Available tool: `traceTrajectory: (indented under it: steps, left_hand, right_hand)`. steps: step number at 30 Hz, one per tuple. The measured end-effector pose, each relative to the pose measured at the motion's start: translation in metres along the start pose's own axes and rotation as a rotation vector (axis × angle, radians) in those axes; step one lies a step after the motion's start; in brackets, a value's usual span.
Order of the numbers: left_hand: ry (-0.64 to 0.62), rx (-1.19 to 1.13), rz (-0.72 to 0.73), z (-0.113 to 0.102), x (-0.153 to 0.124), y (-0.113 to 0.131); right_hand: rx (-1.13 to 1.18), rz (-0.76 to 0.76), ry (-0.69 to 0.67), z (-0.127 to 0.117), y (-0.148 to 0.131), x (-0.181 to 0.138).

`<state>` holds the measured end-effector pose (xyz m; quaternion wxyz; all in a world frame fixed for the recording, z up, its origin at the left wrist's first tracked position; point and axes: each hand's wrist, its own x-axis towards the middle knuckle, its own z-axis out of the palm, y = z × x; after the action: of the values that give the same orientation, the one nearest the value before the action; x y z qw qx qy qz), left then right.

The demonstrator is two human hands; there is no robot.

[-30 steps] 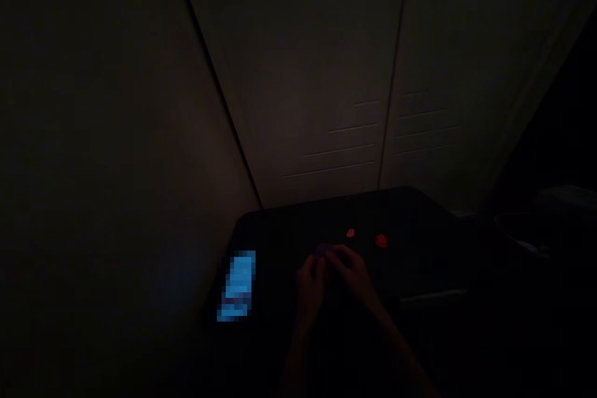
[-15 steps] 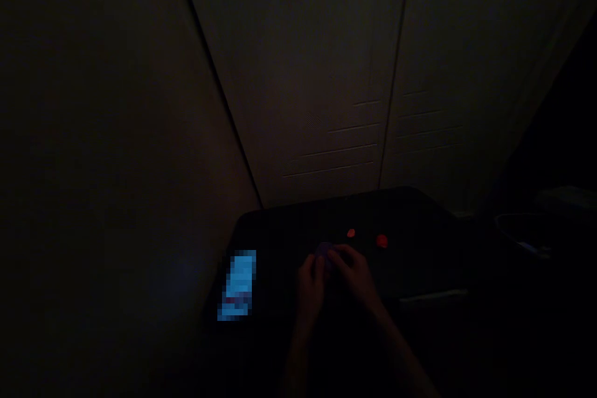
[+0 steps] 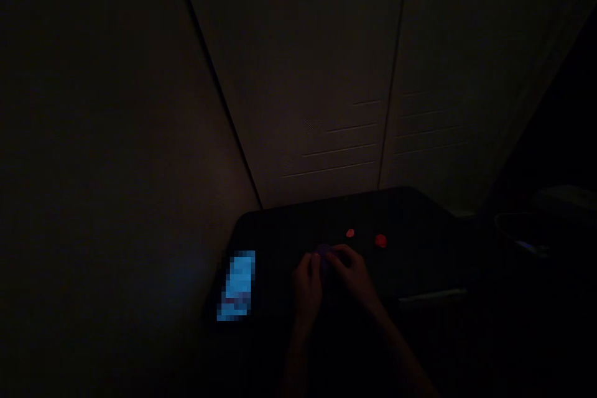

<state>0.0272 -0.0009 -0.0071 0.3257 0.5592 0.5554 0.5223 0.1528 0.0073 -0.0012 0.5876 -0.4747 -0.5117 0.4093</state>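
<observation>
Dimly, left hand (image 3: pixel 308 283) and right hand (image 3: pixel 354 272) meet, fingers curled, over table (image 3: pixel 420 217); hold cannot be told. Red bits (image 3: pixel 381 240) at 1 o'clock, lit screen (image 3: pixel 239 286) at 9.

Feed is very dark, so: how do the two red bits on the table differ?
The left red bit looks smaller and paler, the right red bit larger and deeper red. The left red bit lies nearer the right hand, the right red bit farther aside. Both rest untouched on the dark table.
</observation>
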Motion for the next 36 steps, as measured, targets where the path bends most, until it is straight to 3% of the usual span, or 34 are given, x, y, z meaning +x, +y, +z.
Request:
traceTrajectory:
  steps: [7, 12, 18, 28, 36]
  left_hand:
    - [0.022, 0.022, -0.029, 0.0020, 0.0019, -0.0050]
    - [-0.013, -0.030, -0.071, 0.0024, 0.0027, -0.0053]
    - [-0.104, -0.018, -0.023, 0.0006, 0.0006, -0.0024]
    - [-0.096, -0.030, 0.019, -0.0038, 0.0003, -0.0049]
    - [-0.065, -0.068, -0.041, 0.0011, 0.0023, -0.0100]
  right_hand:
    - [-0.003, -0.021, -0.027, -0.0003, 0.0012, 0.0004]
    - [-0.003, -0.006, 0.026, -0.0014, -0.0016, 0.0012]
    - [0.073, 0.000, 0.032, -0.0019, 0.0011, 0.0031]
    - [0.032, -0.002, -0.002, -0.0019, 0.0037, 0.0011]
    - [0.079, 0.002, 0.013, -0.0020, 0.0021, 0.0016]
